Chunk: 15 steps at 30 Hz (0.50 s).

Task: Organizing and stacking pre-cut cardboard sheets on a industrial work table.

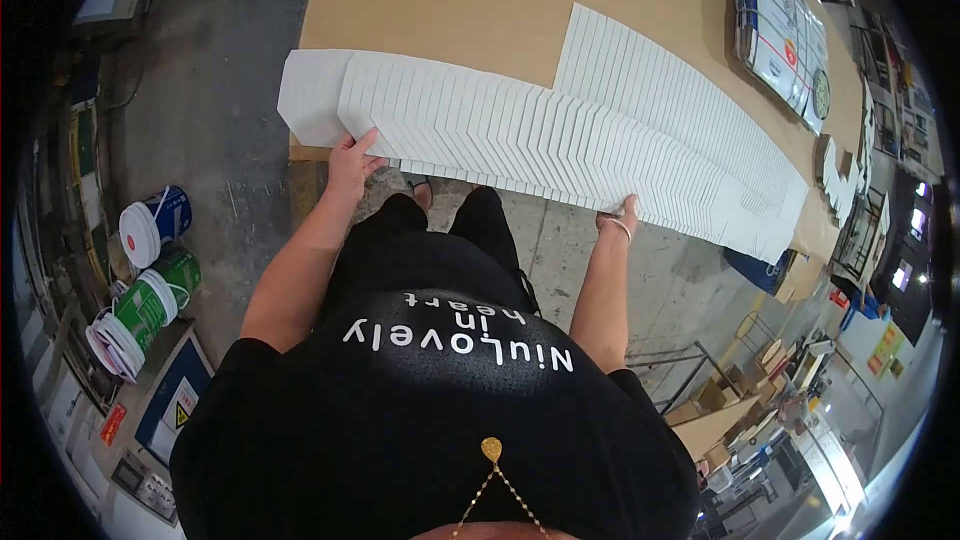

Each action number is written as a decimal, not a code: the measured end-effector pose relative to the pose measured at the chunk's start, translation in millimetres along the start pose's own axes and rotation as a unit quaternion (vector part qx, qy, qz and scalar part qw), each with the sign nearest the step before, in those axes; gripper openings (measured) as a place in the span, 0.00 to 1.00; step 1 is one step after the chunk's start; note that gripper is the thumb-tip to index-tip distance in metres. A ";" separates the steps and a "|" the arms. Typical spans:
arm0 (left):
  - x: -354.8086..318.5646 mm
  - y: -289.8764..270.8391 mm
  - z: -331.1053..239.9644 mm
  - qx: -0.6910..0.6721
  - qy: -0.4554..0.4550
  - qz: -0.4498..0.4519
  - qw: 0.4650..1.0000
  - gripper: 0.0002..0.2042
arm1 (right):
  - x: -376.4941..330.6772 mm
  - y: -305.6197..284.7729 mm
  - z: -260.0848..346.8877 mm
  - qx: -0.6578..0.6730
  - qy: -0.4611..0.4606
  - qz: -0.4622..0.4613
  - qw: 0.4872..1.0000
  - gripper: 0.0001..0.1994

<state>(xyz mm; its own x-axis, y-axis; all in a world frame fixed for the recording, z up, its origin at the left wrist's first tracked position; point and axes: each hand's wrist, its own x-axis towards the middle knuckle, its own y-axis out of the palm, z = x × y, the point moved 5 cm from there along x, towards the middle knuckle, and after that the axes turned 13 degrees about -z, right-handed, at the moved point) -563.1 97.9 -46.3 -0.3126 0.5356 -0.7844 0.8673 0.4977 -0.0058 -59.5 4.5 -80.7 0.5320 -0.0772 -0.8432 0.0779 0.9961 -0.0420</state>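
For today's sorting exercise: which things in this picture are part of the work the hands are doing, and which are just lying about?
In hand:
- fanned row of white card blanks
- left hand, gripping the row's near edge
- right hand, at the same edge
- brown worktable, bearing the row

Lying about:
- buckets on the floor
- printed sheets at the table's far side
- cardboard boxes

Your fanned white sheets (560, 130), centre frame, look like matt, smooth card. The table top (450, 0) under them, upper centre, is brown cardboard, dull and unglossed. The buckets (150, 270) at left are glossy plastic. The floor (220, 90), upper left, is rough grey concrete.
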 end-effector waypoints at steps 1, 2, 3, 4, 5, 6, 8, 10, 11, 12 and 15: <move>-0.2 1.6 1.4 -0.015 0.001 -0.004 1.000 0.16 | -1.9 1.4 1.9 0.006 -0.006 0.016 1.000 0.18; 0.0 2.2 1.9 -0.030 0.003 -0.009 1.000 0.16 | -3.4 2.2 2.6 0.008 -0.006 0.015 1.000 0.18; 0.8 2.6 1.6 -0.028 0.004 -0.008 1.000 0.16 | -4.9 3.7 2.6 0.011 -0.006 0.016 1.000 0.20; 1.6 3.1 2.2 -0.027 -0.001 -0.010 1.000 0.16 | -4.2 2.8 3.3 0.015 -0.006 0.015 1.000 0.22; 2.0 2.8 2.7 -0.025 -0.005 -0.012 1.000 0.16 | -3.6 2.3 3.5 0.017 -0.007 0.013 1.000 0.22; 1.8 2.2 3.3 -0.023 -0.005 -0.011 1.000 0.16 | -3.4 2.2 3.7 0.016 -0.006 0.012 1.000 0.22; 3.4 3.1 2.1 -0.020 -0.008 -0.011 1.000 0.17 | -0.1 4.5 4.7 0.016 -0.005 0.013 1.000 0.21; 2.3 2.4 -0.3 -0.019 -0.004 -0.018 1.000 0.17 | 0.1 4.9 2.4 0.009 0.012 0.011 1.000 0.20; -0.5 1.7 -0.9 -0.017 -0.002 -0.026 1.000 0.17 | -0.6 6.0 1.3 0.005 0.015 0.012 1.000 0.20; -3.2 2.4 -0.6 -0.019 0.000 -0.032 0.999 0.17 | -1.1 6.9 1.5 -0.004 0.009 0.003 1.000 0.19; 2.2 1.2 2.4 -0.023 0.009 -0.032 0.999 0.16 | 2.9 5.2 1.4 -0.030 -0.006 0.004 1.000 0.19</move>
<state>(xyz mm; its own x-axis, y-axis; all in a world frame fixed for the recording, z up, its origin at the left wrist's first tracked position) -561.8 98.1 -49.5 -0.3732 0.5134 -0.7727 0.8271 0.5615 -0.0264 -56.4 9.5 -82.6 0.5419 -0.0690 -0.8376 0.0229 0.9975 -0.0674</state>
